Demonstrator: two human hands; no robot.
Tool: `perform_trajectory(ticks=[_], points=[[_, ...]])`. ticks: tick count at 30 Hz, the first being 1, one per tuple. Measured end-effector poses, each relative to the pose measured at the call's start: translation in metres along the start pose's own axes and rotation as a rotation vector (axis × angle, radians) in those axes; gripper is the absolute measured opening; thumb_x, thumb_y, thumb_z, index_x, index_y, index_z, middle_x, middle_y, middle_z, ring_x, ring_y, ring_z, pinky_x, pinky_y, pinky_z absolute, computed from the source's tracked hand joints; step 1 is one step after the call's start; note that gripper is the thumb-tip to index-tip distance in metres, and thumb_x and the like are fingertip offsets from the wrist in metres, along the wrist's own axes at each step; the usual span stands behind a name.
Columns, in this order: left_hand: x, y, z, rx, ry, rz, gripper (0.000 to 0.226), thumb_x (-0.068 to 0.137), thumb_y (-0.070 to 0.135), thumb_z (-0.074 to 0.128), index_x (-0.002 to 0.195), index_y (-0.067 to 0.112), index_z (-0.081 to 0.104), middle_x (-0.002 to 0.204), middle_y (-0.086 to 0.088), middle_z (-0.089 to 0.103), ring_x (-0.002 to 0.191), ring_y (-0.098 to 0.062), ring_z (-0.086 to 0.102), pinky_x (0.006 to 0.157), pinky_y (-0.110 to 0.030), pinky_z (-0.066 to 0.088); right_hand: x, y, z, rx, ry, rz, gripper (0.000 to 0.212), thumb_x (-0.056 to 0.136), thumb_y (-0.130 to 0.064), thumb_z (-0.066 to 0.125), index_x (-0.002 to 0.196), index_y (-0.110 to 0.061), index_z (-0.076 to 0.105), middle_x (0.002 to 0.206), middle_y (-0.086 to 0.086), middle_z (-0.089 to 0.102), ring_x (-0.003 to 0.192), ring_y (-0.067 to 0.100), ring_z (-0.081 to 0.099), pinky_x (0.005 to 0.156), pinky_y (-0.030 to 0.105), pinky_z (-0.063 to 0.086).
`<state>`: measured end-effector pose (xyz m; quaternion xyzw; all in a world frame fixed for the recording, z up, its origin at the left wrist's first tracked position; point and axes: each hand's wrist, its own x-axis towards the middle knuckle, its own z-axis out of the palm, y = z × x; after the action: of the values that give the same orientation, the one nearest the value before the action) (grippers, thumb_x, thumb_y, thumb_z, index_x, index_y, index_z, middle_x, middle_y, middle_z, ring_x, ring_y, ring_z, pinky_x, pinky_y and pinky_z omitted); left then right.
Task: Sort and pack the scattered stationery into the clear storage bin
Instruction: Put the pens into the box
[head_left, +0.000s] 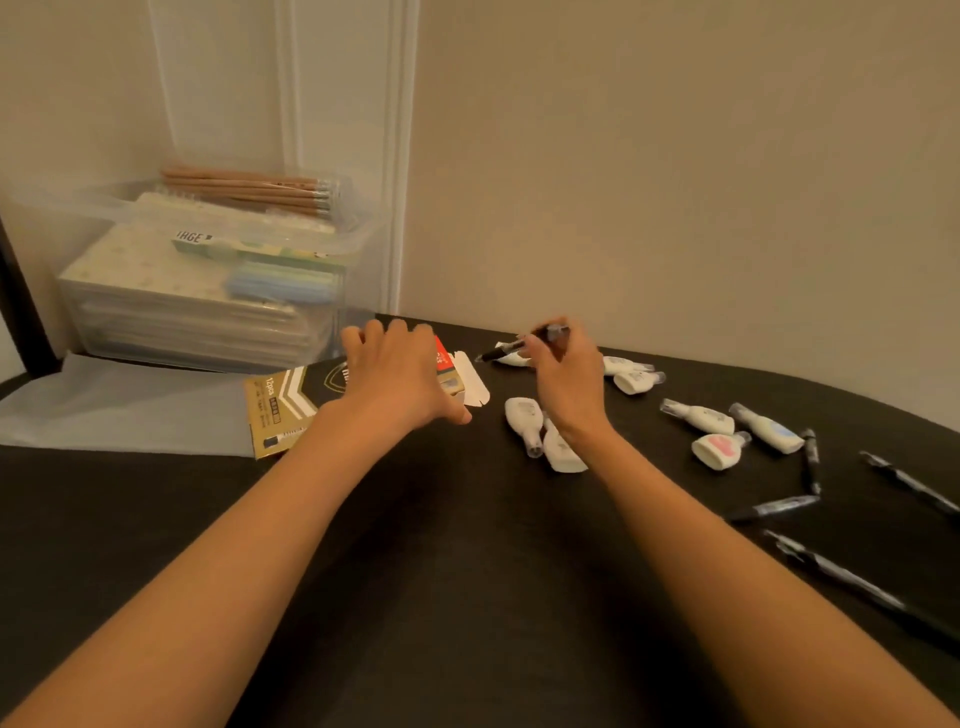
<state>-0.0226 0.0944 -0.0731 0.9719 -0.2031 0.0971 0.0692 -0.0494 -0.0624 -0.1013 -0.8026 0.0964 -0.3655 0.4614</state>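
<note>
The clear storage bin (208, 270) stands at the far left corner of the table (467, 571), already well filled: stacked notebooks, a blue case and a bundle of pencils (249, 189) on top. So the bulk looks packed, but plenty is left.

The left hand (400, 374) rests spread over a gold-and-black pen box (291, 405) lying just in front of the bin, its end flap open; its fingers lie flat and loose, gripping nothing that I can see. The right hand (563, 374) has its fingers closed round a black pen (511, 349), tip toward the box, likely about to slide it in.

Still loose: white correction-tape dispensers (540, 431) mid-table and toward the right, and black pens (774, 506) near the right edge.

The box's contents are hidden by the hand, the pens at the right edge are cut off, and the bin's lower layers blur together.
</note>
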Motion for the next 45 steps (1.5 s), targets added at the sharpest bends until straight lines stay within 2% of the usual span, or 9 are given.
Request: perform_trajectory(ticks=[4, 10, 15, 19, 22, 26, 31, 39, 45], points=[[-0.023, 0.010, 0.001, 0.004, -0.028, 0.063, 0.088, 0.065, 0.066, 0.068, 0.133, 0.019, 0.039, 0.131, -0.005, 0.047, 0.125, -0.026, 0.039, 0.101, -0.039, 0.024, -0.019, -0.009, -0.037, 0.612, 0.131, 0.362, 0.007, 0.094, -0.005, 0.051, 0.090, -0.010, 0.053, 0.085, 0.006, 0.060, 0.072, 0.013, 0.062, 0.072, 0.022, 0.054], [-0.056, 0.022, -0.001, -0.086, -0.141, 0.137, 0.089, 0.065, 0.066, 0.067, 0.137, 0.022, 0.037, 0.132, -0.001, 0.047, 0.128, -0.024, 0.038, 0.107, -0.039, 0.018, -0.057, -0.007, -0.077, 0.939, 0.118, 0.477, 0.012, 0.093, -0.001, 0.048, 0.085, -0.009, 0.053, 0.074, 0.005, 0.058, 0.062, 0.012, 0.057, 0.060, 0.021, 0.049], [-0.076, 0.041, -0.006, -0.194, -0.235, 0.264, 0.091, 0.067, 0.065, 0.066, 0.141, 0.025, 0.033, 0.139, 0.003, 0.044, 0.132, -0.020, 0.034, 0.112, -0.040, 0.011, -0.080, -0.010, -0.092, 0.752, -0.066, 0.395, 0.013, 0.091, 0.000, 0.052, 0.082, -0.008, 0.058, 0.078, 0.006, 0.062, 0.068, 0.011, 0.061, 0.065, 0.020, 0.052], [-0.085, 0.058, -0.008, -0.285, -0.242, 0.343, 0.090, 0.068, 0.063, 0.067, 0.142, 0.025, 0.032, 0.140, 0.005, 0.043, 0.131, -0.018, 0.034, 0.109, -0.035, 0.015, -0.096, -0.008, -0.097, 0.423, -0.262, 0.310, 0.009, 0.085, -0.004, 0.061, 0.084, -0.011, 0.066, 0.087, 0.005, 0.067, 0.089, 0.019, 0.063, 0.083, 0.030, 0.051], [-0.090, 0.070, -0.004, -0.267, -0.260, 0.354, 0.087, 0.069, 0.061, 0.067, 0.140, 0.024, 0.035, 0.139, 0.004, 0.044, 0.132, -0.018, 0.034, 0.111, -0.037, 0.011, -0.103, -0.004, -0.099, 0.247, -0.356, 0.300, 0.014, 0.085, -0.008, 0.063, 0.085, -0.021, 0.069, 0.098, 0.003, 0.068, 0.099, 0.019, 0.062, 0.085, 0.030, 0.049], [-0.089, 0.075, 0.000, -0.243, -0.252, 0.322, 0.092, 0.067, 0.063, 0.068, 0.142, 0.024, 0.031, 0.142, 0.003, 0.042, 0.134, -0.020, 0.031, 0.112, -0.038, 0.009, -0.101, 0.000, -0.115, 0.256, -0.343, 0.288, 0.013, 0.086, -0.009, 0.062, 0.093, -0.019, 0.068, 0.100, -0.003, 0.066, 0.097, 0.009, 0.060, 0.083, 0.022, 0.047], [-0.091, 0.087, 0.002, -0.231, -0.245, 0.348, 0.091, 0.068, 0.062, 0.068, 0.142, 0.023, 0.032, 0.140, 0.003, 0.043, 0.134, -0.020, 0.032, 0.112, -0.038, 0.008, -0.100, 0.003, -0.125, 0.177, -0.295, 0.242, 0.014, 0.084, -0.008, 0.064, 0.084, -0.022, 0.068, 0.094, -0.007, 0.065, 0.089, 0.002, 0.060, 0.075, 0.015, 0.045], [-0.091, 0.114, 0.007, -0.237, -0.200, 0.427, 0.079, 0.064, 0.063, 0.070, 0.129, 0.026, 0.046, 0.122, 0.006, 0.054, 0.122, -0.017, 0.041, 0.107, -0.036, 0.015, -0.091, 0.006, -0.132, -0.031, -0.431, 0.186, 0.017, 0.085, -0.009, 0.064, 0.093, -0.021, 0.071, 0.127, -0.002, 0.051, 0.115, 0.011, 0.045, 0.087, 0.024, 0.039], [-0.087, 0.127, 0.009, -0.177, -0.175, 0.418, 0.081, 0.064, 0.063, 0.070, 0.131, 0.025, 0.045, 0.123, 0.003, 0.053, 0.122, -0.019, 0.041, 0.107, -0.039, 0.016, -0.089, 0.012, -0.146, 0.148, -0.492, 0.326, 0.018, 0.090, -0.013, 0.058, 0.083, -0.021, 0.072, 0.104, -0.014, 0.061, 0.105, 0.010, 0.055, 0.083, 0.023, 0.044]])
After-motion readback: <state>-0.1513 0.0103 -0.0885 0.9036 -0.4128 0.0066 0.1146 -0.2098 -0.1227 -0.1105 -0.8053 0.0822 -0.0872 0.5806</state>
